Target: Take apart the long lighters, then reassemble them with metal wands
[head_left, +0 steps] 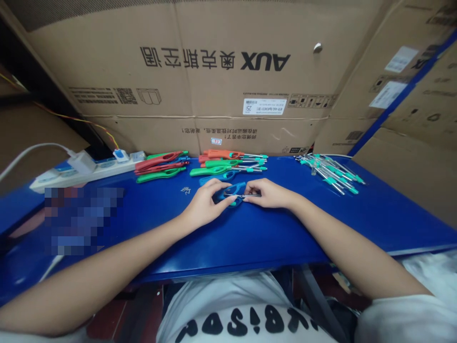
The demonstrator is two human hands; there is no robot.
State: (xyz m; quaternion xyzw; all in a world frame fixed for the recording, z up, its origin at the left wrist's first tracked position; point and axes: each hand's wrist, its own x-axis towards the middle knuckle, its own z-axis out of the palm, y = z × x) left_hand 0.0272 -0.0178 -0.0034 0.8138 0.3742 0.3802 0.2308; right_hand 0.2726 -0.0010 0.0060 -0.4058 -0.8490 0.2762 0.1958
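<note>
Fingertips of my left hand (205, 205) pinch one glossy blue handle (232, 189), and my right hand (269, 194) pinches its thin metal blade (251, 195), low over the blue table (250, 238). Behind the blue handle lie about three red handles (159, 162) and four green handles (160, 175). To its right is one heap of teal-tipped blades (330, 171), and to its left one power strip (71, 174).

A white power strip (82, 171) lies at the left of a blue table (357, 224), red and green plastic handles (160, 167) beside it, teal-tipped metal blades (330, 172) at far right, cardboard boxes (200, 71) behind.
</note>
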